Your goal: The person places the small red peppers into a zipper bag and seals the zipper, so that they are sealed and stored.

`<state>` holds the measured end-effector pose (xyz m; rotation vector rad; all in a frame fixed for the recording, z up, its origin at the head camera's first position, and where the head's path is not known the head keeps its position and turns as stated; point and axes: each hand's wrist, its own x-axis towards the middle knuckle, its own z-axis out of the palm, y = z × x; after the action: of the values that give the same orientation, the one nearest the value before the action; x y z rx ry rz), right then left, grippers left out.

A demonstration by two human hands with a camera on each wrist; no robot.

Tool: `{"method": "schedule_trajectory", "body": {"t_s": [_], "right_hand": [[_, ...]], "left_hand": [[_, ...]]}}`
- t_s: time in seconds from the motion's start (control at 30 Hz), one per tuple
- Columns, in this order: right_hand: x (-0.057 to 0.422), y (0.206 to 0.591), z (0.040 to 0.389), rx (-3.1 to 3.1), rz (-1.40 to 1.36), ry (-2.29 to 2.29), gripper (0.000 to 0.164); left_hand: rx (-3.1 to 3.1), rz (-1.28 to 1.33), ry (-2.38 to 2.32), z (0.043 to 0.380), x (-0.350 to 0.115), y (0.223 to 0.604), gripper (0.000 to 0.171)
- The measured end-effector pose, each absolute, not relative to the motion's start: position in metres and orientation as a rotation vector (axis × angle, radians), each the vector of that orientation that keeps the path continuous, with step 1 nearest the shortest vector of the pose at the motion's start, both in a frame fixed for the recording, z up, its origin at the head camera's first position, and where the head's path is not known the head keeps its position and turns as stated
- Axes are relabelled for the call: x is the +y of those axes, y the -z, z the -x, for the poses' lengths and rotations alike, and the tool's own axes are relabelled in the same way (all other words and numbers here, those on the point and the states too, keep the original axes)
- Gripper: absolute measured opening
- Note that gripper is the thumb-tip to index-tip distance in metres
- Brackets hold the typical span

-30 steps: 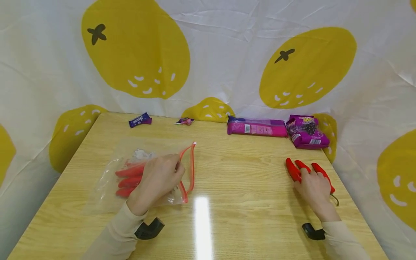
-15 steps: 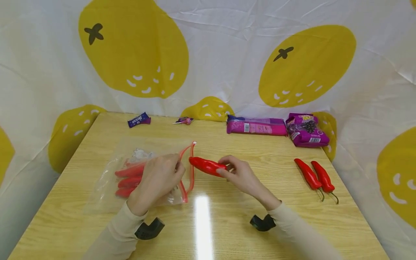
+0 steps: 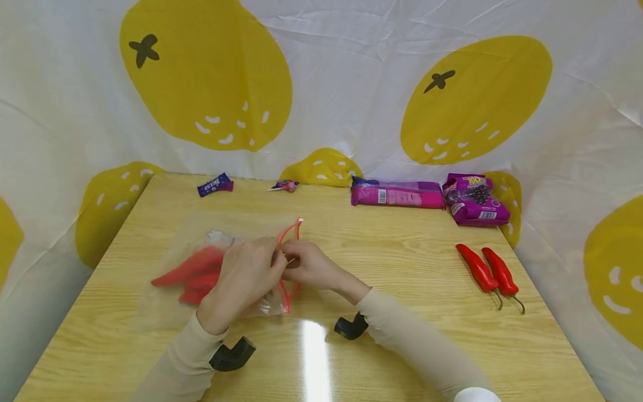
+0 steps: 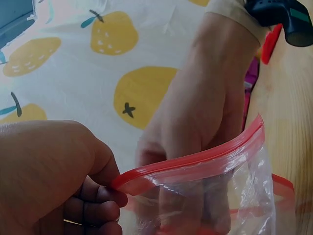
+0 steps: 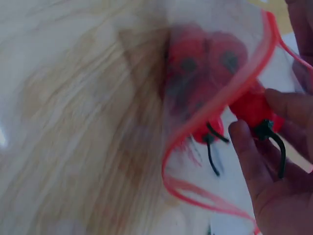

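A clear zip bag (image 3: 263,307) with a red-edged mouth lies on the table. Inside it are several red peppers (image 3: 198,283), blurred by the plastic. My left hand (image 3: 246,273) pinches the rim of the bag's mouth between thumb and fingers, holding it apart. Through that opening reaches my right hand (image 3: 312,267). In the right wrist view its fingers and thumb grip a red pepper (image 5: 249,105) near the green stem, the pepper's tip pointing inward. Two more red peppers (image 3: 476,268) (image 3: 499,272) lie side by side at the table's right.
Along the back of the table lie a small blue wrapped snack (image 3: 215,185), a lollipop (image 3: 285,186), a long pink-purple packet (image 3: 397,194) and a purple bag with a grape picture (image 3: 476,200). Behind hangs a fruit-patterned curtain (image 3: 346,84).
My right hand took one pepper from the three at the right, carried it left and put it into the bag's mouth. My left hand has stayed on the rim.
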<state>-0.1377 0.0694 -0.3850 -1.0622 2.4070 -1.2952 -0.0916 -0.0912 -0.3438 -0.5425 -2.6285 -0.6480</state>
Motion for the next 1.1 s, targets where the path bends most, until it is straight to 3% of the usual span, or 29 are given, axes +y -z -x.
{"method": "schedule_trajectory", "body": {"t_s": [0.27,0.5,0.63,0.8,1.1], "right_hand": [[0.038,0.397,0.140,2.630,1.172,1.141,0.005],[0.053,0.390,0.135,2.663,1.096,1.122,0.013],[0.103,0.380,0.126,2.790,1.041,1.092,0.025],[0.198,0.375,0.114,3.247,0.967,0.745,0.024],[0.366,0.388,0.096,3.715,0.366,0.069,0.028]], "left_hand": [[-2.628,0.506,0.647,0.091,-0.091,0.347,0.024],[-2.667,0.495,0.660,0.090,-0.092,0.348,0.019],[-2.674,0.500,0.664,0.090,-0.093,0.346,0.019],[-2.645,0.523,0.677,0.091,-0.092,0.343,0.024],[-2.626,0.551,0.654,0.092,-0.091,0.343,0.026]]}}
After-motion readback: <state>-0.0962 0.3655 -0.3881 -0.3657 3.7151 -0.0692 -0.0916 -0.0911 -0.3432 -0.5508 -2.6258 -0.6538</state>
